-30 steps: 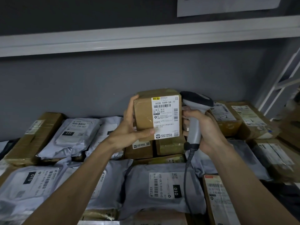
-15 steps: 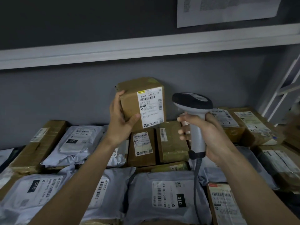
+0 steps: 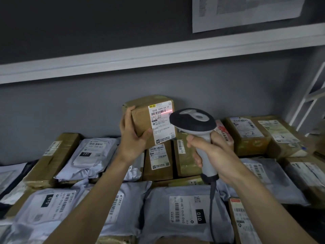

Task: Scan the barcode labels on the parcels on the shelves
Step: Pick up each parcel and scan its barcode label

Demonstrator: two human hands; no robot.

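Grey wall at the rear, crossed by a white shelf edge, with a printed sheet seen fixed above it at upper right; a white frame is seen at the far right. Shelf surface below is covered by parcels packed close together. Item held: small brown cardboard box, raised above the pile and tilted slightly, gripped by the left hand with fingers curled round its left edge and thumb pressed on its front face. White barcode label is borne on the front of the box; a red scan line is seen across the barcode near the label's top. Handheld scanner, dark head and pale grey handle, is grasped by the right hand, fingers clenched round the handle; its head is held just beside the label and aimed at it, and a dark cable hangs from the base. Rear row: long brown carton at left, grey poly mailer marked 231, two brown boxes with labels standing directly below the held box, two labelled cartons at right. Front row: grey poly mailers marked 010, labels facing up, and one brown box at lower right. Contents of all parcels are sealed and cannot be told
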